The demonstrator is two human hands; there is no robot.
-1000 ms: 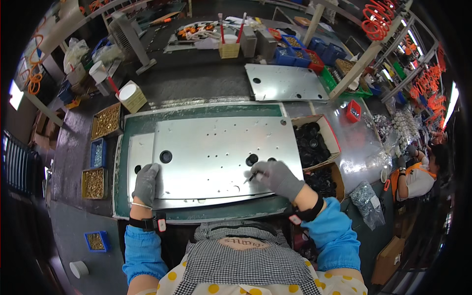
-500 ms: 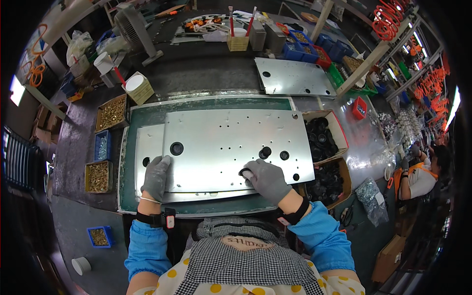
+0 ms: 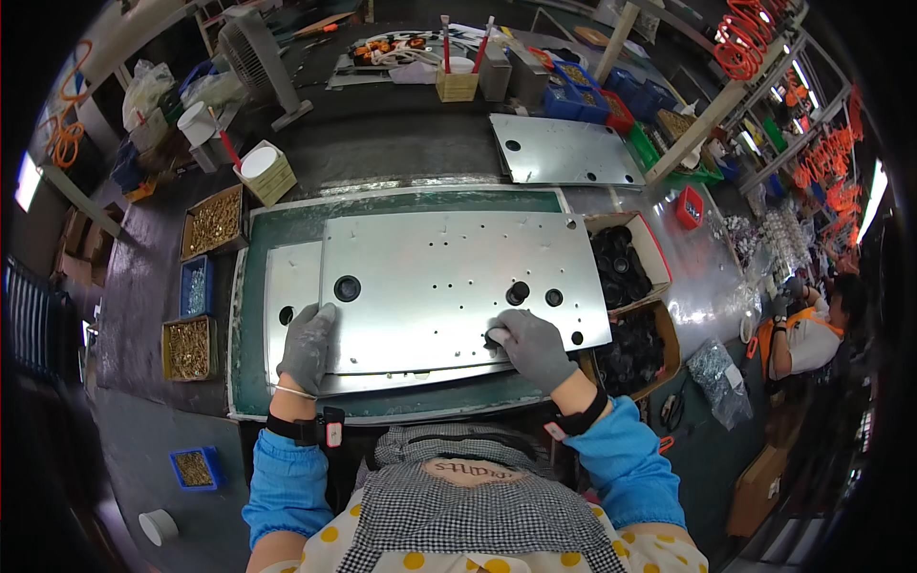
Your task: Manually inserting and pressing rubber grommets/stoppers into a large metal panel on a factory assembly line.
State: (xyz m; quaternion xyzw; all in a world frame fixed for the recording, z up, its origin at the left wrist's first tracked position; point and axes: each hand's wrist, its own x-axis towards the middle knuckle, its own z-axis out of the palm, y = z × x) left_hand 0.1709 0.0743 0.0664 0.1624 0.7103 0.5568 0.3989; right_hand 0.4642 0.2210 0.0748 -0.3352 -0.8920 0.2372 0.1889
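A silvery metal panel [image 3: 420, 325] with several small holes lies before me, over another panel [image 3: 291, 267] that sticks out at its left. My gloved left hand [image 3: 308, 346] grips the upper panel's left edge, thumb along the top. Pinched in my gloved right hand [image 3: 533, 348] is a black rubber grommet [image 3: 494, 338], down at the panel's surface near its front; fingers partly hide it. Black grommets sit in the panel at the left [image 3: 347, 288] and right [image 3: 554, 298]. A taller black rubber piece [image 3: 518, 292] stands between the right grommet and my right hand.
Boxes of black rubber parts [image 3: 626, 263] adjoin the panel's right side. Bins of brass-coloured fasteners [image 3: 189, 349] stand at the left. Another metal panel [image 3: 564, 151] lies at the back, near a fan [image 3: 260, 67]. A co-worker [image 3: 807, 334] sits at the far right.
My right hand has shifted slightly to the right along the panel with the black grommet. My left hand keeps its place at the panel's edge.
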